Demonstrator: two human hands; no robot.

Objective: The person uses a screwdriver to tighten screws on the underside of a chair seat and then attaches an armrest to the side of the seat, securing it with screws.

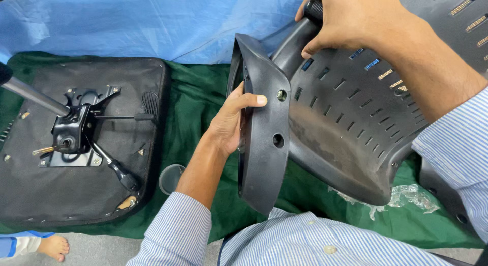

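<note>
Head view, looking down over striped shirt sleeves. Left hand [231, 121] grips the edge of a black plastic bracket [263, 129], thumb pressed flat on its outer face, fingers wrapped behind. The bracket stands roughly upright, with two holes down its face; the upper hole shows a metal screw head [281, 95], the lower hole [278, 140] looks open. Right hand [351, 22] is closed around a black handle [311, 11] at the top of the frame, fingers curled over it. The bracket butts against a black slotted chair back [351, 129], which lies tilted across the person's lap and over the green cloth [198, 93]. To the left, well apart, a chair seat [30, 190] lies upside down on the same cloth, its metal mechanism [76, 129] facing up, a gas cylinder [33, 96] rising from it, and a lever [114, 167] pointing toward the near edge. A small grey cap [171, 178] sits just beside the seat. Crumpled clear plastic [406, 197] lies under the chair back. Blue sheet [127, 22] behind. A bare foot [53, 245] shows at bottom left.
</note>
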